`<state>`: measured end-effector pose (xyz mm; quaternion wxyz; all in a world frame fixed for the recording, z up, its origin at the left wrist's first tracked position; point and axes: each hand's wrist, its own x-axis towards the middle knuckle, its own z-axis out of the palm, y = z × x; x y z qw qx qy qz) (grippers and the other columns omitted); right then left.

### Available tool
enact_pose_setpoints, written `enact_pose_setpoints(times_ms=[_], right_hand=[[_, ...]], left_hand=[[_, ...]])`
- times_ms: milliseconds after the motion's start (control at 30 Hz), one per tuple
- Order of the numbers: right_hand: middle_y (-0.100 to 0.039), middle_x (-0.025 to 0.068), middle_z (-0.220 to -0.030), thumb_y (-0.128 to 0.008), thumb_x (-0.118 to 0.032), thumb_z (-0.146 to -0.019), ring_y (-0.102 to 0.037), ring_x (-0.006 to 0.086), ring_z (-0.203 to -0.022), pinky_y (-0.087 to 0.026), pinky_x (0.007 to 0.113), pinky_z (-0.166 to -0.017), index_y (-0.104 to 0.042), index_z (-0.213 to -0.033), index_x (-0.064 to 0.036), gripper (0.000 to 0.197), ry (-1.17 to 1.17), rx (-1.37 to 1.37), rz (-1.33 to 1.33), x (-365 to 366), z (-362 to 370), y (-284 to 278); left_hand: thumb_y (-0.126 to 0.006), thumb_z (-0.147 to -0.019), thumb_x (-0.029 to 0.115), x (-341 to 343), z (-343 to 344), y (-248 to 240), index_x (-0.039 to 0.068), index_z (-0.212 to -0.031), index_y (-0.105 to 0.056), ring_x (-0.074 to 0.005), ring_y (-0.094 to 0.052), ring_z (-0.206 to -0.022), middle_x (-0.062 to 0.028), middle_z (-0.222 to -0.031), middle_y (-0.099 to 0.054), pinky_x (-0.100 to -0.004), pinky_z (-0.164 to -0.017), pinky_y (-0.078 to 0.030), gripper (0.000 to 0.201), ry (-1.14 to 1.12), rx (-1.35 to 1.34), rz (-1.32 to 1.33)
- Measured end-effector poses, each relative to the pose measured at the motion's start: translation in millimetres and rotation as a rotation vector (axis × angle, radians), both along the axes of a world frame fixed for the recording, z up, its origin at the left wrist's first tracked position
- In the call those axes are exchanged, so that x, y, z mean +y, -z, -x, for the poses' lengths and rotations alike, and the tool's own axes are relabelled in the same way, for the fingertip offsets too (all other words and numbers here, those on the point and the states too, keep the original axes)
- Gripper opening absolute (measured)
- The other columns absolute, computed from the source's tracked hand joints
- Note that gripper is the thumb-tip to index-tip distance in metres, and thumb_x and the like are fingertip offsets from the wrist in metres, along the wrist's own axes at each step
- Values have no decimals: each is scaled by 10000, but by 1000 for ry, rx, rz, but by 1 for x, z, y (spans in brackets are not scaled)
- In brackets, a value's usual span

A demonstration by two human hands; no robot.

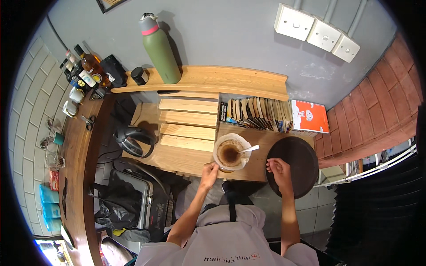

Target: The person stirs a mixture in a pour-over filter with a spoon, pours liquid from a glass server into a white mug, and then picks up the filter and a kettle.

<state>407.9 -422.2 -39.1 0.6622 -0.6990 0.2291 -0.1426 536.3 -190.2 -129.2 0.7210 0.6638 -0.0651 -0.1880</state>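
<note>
A coffee dripper lined with a pale paper filter [220, 147] stands near the front edge of the wooden table, with wet brown coffee [230, 154] inside. A white spoon [250, 149] leans in it, its handle sticking out to the right. At the dripper's near left side, my left hand [209, 174] is closed on its edge; the exact grip is partly hidden. My right hand [279, 169] hovers over the left part of a round dark tray [296, 155]. Its fingers are loosely bent and apart, and I see nothing in them.
Behind the dripper are a row of books [259, 114], an orange notebook [309, 116] and wooden slats [188, 119]. A black kettle [133, 141] stands left. The back ledge [230, 80] carries a green bottle [162, 53]. A brick wall [364, 115] bounds the right.
</note>
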Motion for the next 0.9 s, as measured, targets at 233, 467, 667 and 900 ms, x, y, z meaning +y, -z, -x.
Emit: enact_pose_setpoints(times_ms=[233, 467, 667, 900], right_hand=[[-576, 20, -788, -563, -145, -935, -558, 76, -685, -473, 231, -633, -576, -966, 10, 159, -30, -65, -51, -21, -18, 7], [-513, 13, -678, -588, -201, -926, -467, 59, -523, -382, 228, -453, -502, -809, -12, 238, 2, -73, 356, -48, -59, 27], [-507, 126, -585, -641, -245, -878, -508, 211, -515, -418, 326, -509, -498, -738, 15, 329, 53, 8, 542, -64, -78, 33], [-510, 160, -597, -625, -202, -880, -520, 247, -516, -412, 341, -514, -493, -754, 20, 287, -5, -35, 508, -65, -97, 37]], left_hand=[[-537, -936, 200, -46, -10, 57, 45, -634, -555, -45, -379, -566, 55, -605, -456, -231, -503, -314, 340, 112, -9, 52], [-517, -943, 223, -84, -14, 77, 39, -602, -471, -44, -329, -530, 62, -555, -391, -250, -473, -268, 390, 132, 60, 2], [-513, -949, 247, -91, -20, 88, 39, -609, -483, -45, -330, -525, 57, -550, -386, -247, -471, -263, 399, 152, 80, 9], [-503, -961, 221, -89, -31, 98, 22, -644, -501, -42, -314, -539, 67, -581, -384, -239, -479, -261, 374, 168, 89, 14]])
